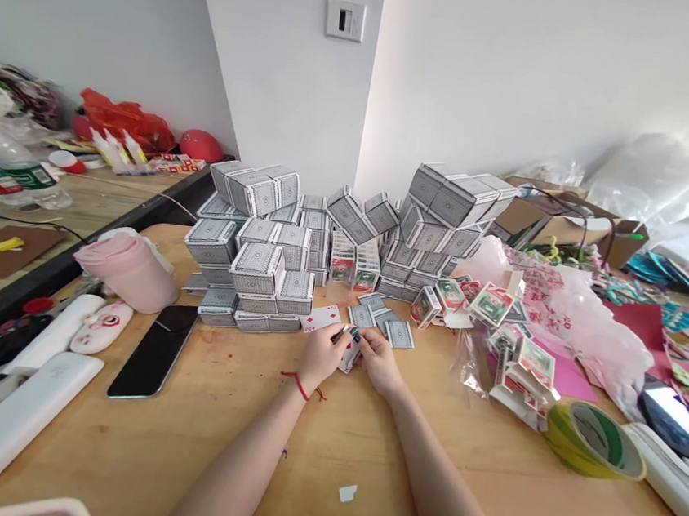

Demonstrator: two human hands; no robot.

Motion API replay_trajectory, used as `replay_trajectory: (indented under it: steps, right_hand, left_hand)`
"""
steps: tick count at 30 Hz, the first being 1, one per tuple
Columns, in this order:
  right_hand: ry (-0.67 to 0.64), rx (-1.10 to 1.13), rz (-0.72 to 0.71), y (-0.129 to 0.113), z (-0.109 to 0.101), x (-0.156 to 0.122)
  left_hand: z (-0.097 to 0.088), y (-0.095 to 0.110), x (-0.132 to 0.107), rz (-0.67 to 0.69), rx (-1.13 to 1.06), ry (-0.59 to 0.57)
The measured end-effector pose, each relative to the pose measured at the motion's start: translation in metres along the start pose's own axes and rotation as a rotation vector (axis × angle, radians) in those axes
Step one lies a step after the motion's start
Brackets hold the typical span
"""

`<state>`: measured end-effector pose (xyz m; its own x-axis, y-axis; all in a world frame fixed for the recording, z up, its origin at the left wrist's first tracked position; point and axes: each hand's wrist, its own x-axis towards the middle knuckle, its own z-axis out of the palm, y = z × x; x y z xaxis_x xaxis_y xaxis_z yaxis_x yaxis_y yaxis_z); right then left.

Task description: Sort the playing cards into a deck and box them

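Note:
My left hand (323,356), with a red string at the wrist, meets my right hand (380,362) above the wooden table (322,469). Fingers of both are closed around a playing card (346,363) whose lower part shows between them; how many cards are there I cannot tell. Just beyond the left hand a two of diamonds (321,318) lies face up. Several grey-backed playing cards (399,333) lie loose past my fingertips. Behind them rise piles of blocks covered in the same card backs, on the left (257,269) and on the right (449,195).
Opened card boxes (531,364) and a roll of yellow tape (595,439) lie at right, beside crumpled plastic bags (573,307). To the left are a black phone (153,351), a white power bank (16,420) and a pink roll (131,268). A white scrap (348,493) lies between my forearms.

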<state>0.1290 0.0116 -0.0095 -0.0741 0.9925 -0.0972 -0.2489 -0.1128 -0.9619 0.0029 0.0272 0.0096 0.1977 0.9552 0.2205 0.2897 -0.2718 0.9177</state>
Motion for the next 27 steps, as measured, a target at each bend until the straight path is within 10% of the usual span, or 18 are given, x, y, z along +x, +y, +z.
replay_trajectory:
  steps: [27]
  right_hand:
    - [-0.051, -0.029, -0.066, 0.011, -0.002, 0.002]
  left_hand:
    - [0.006, -0.008, 0.005, -0.061, 0.08, 0.039]
